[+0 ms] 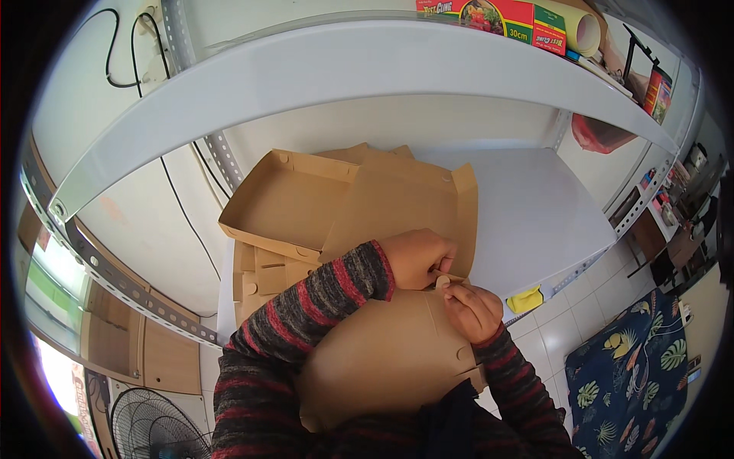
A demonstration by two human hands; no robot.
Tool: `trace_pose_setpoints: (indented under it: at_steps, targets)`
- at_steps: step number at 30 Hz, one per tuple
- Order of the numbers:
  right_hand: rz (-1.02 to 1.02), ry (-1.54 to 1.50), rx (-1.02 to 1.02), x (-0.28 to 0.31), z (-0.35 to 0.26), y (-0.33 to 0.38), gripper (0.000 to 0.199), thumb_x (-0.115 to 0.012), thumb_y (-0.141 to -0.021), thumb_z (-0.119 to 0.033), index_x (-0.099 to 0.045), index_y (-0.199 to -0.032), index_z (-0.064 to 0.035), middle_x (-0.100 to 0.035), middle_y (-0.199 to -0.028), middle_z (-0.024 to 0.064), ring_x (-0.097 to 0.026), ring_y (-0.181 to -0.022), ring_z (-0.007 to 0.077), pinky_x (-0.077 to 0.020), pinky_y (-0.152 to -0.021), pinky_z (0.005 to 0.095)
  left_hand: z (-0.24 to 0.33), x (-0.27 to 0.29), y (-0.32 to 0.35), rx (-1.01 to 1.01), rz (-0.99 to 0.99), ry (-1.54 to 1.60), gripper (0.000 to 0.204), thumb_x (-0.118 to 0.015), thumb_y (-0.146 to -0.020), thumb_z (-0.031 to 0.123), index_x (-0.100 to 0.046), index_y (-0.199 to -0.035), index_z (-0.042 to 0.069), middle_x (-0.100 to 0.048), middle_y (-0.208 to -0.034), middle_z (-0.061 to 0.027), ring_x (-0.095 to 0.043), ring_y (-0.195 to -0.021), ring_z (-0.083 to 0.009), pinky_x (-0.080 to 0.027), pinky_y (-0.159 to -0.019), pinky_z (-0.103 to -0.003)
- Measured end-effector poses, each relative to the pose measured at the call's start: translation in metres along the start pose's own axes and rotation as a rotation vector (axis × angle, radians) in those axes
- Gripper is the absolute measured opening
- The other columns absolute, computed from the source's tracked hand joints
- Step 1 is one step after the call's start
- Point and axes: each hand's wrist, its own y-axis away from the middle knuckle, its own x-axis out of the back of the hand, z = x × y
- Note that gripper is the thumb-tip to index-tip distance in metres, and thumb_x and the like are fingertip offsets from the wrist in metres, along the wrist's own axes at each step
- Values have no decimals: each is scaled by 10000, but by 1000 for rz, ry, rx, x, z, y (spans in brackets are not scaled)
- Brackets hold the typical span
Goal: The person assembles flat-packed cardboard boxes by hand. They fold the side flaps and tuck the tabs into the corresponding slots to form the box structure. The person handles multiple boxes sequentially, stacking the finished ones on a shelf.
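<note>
A brown cardboard box (290, 199) lies on the shelf, its tray walls raised on the left and a flat panel with upright edge flaps on the right. Close to my body is a large bare cardboard panel (375, 352) with a round tab near its right side; whether it belongs to the same box I cannot tell. My left hand (420, 258) has its fingers curled on the cardboard at the near right corner. Right beside it, my right hand (474, 312) pinches a small rounded cardboard tab (443, 282) there. The fingertips partly hide the joint.
More cut cardboard blanks (267, 274) lie under the box. The pale shelf (527, 206) extends to the right, with a white upper shelf edge (367, 73) above. A yellow cloth (524, 299) hangs near the shelf's right edge. A fan (157, 424) stands lower left.
</note>
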Motion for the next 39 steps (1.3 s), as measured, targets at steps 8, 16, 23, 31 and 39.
trace_pose_setpoints:
  at_steps: [8, 16, 23, 31, 39]
  targets:
    - [2, -17, 18, 0, 0, -4, 97, -710, -756, 19, -625, -803, 22, -669, -923, 122, -667, -735, 207, -534, -543, 286, -1, 1, -1, 9, -6, 11, 123, -672, -755, 9, -561, -806, 29, -628, -697, -95, -639, -634, -218, -489, -572, -332]
    - [-13, -33, 0, 0, 0, -3, 100, -708, -753, 19, -618, -799, 23, -669, -936, 129, -675, -756, 218, -544, -556, 292, -3, 1, -1, -12, -13, -3, 124, -666, -751, -4, -562, -811, 29, -647, -693, -91, -662, -645, -219, -502, -582, -328]
    - [10, -34, -10, -1, 1, -4, 126, -712, -751, 29, -594, -793, 23, -673, -943, 140, -676, -752, 224, -549, -563, 293, 0, 3, -1, 11, -62, -3, 134, -656, -752, -26, -563, -833, 25, -654, -701, -98, -663, -655, -226, -506, -591, -332]
    - [29, -37, -6, -4, 2, -3, 155, -720, -743, 48, -572, -780, 19, -675, -927, 137, -670, -725, 214, -549, -565, 290, 2, 0, 0, 5, -16, 30, 123, -629, -771, -34, -565, -864, 16, -655, -712, -105, -647, -663, -243, -486, -603, -349]
    - [8, -26, -105, -2, -3, -7, 207, -744, -671, 87, -595, -768, -19, -678, -899, 84, -692, -747, 242, -568, -629, 312, -1, 1, 1, 37, -35, 28, 75, -557, -827, 10, -581, -898, 16, -649, -718, -126, -633, -665, -270, -481, -627, -365]
